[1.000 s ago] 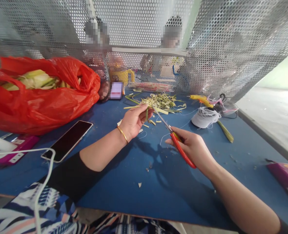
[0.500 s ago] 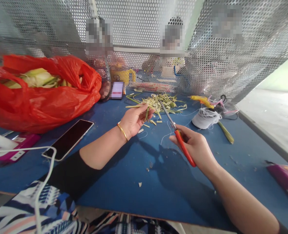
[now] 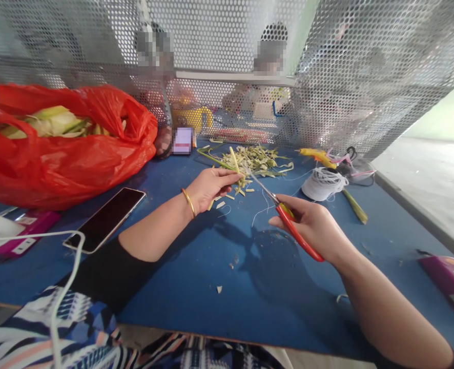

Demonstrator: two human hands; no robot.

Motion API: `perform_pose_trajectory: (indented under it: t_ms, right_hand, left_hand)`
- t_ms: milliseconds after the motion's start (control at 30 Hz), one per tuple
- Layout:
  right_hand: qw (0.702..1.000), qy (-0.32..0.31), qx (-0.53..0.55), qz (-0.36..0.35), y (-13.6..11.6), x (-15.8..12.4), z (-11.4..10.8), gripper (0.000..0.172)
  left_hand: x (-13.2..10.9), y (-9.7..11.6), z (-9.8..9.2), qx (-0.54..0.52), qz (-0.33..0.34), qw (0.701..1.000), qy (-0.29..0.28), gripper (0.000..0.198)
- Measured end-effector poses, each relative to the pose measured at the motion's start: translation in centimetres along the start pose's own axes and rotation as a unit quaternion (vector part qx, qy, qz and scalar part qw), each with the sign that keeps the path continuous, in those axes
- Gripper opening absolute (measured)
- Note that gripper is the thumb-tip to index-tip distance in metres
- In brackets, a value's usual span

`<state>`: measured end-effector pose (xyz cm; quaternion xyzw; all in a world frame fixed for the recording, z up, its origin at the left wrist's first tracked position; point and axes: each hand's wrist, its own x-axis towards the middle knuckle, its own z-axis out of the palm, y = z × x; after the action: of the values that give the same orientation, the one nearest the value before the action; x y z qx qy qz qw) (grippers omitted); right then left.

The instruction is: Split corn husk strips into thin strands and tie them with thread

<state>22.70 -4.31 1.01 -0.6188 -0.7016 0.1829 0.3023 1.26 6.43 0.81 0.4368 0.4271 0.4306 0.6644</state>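
Note:
My left hand (image 3: 210, 187) pinches a narrow yellow-green leaf strip (image 3: 233, 160) that stands up from my fingertips, just in front of a pile of leaf trimmings (image 3: 255, 159). My right hand (image 3: 314, 225) grips red-handled scissors (image 3: 288, 218); the blades point up and left toward the strip and end close to my left fingertips. Small cut bits lie on the blue table (image 3: 227, 266) under both hands.
A red plastic bag (image 3: 65, 146) full of pale leaves sits at the left. A black phone (image 3: 106, 218) lies beside my left forearm. A coil of white string (image 3: 323, 183), a pink box (image 3: 450, 277) at right and perforated metal screens behind border the table.
My left hand has turned so the leaf strip now points upward. My right hand with the scissors has drifted slightly right and down, blades still aimed at the strip.

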Motion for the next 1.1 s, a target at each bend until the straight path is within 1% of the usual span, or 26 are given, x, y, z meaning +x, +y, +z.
perform_pose_trajectory:
  t_ms: [133,233,333,500,633,767,933,1100]
  right_hand:
    - [0.999,-0.029,-0.024,-0.001,-0.16,-0.06,-0.27,0.064]
    - [0.998,-0.044,-0.035,0.005,-0.39,-0.08,-0.36,0.060]
    - [0.998,-0.041,-0.040,0.009,-0.61,-0.09,-0.39,0.059]
    - [0.998,-0.036,-0.046,-0.003,-0.63,-0.05,-0.37,0.058]
    - [0.998,-0.046,-0.052,0.000,-0.38,-0.07,-0.32,0.056]
    - [0.997,-0.050,-0.057,0.005,-0.18,-0.14,-0.35,0.057]
    - [0.996,-0.037,-0.084,-0.003,-0.19,-0.10,-0.47,0.059]
    - [0.994,-0.030,-0.107,-0.001,-0.28,-0.11,-0.44,0.060]
  left_hand:
    - [0.16,-0.07,-0.27,0.035,0.004,0.999,-0.036,0.011]
    - [0.17,-0.09,-0.28,0.041,0.006,0.999,-0.033,0.011]
    - [0.11,-0.13,-0.16,0.038,0.009,0.999,-0.025,0.013]
    - [-0.09,-0.14,0.11,0.050,0.007,0.998,-0.023,0.017]
    - [-0.18,-0.13,0.12,0.060,0.008,0.998,-0.034,0.013]
    - [-0.11,-0.20,-0.07,0.070,0.004,0.997,-0.040,0.013]
    - [0.10,-0.34,-0.28,0.062,-0.003,0.997,-0.055,0.007]
    - [0.22,-0.47,-0.29,0.052,-0.017,0.997,-0.055,0.009]
